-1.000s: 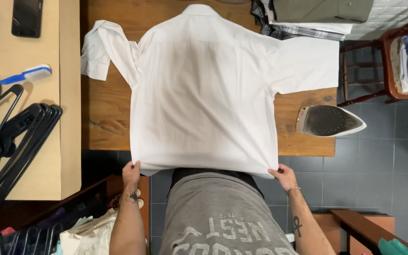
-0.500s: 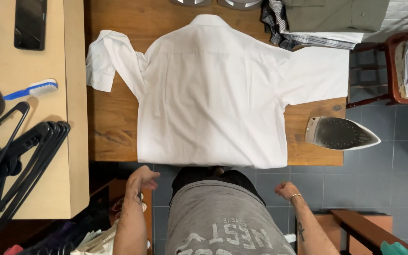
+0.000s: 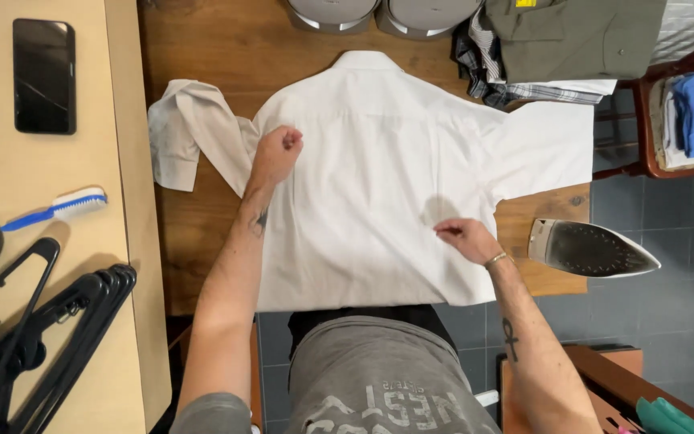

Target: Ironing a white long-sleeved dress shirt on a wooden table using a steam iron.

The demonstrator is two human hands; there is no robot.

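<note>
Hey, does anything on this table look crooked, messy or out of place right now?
Yes: the white shirt lies flat except its sleeve beside the left hand, which is crumpled and folded over. The iron also juts past the wooden table edge.

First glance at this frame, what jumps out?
A white short-sleeved shirt spread back-up across the wooden table fills the middle. The left hand rests near its left shoulder, and the right hand pinches the fabric lower right. An iron sits at the table's right edge, soleplate facing the camera.
</note>
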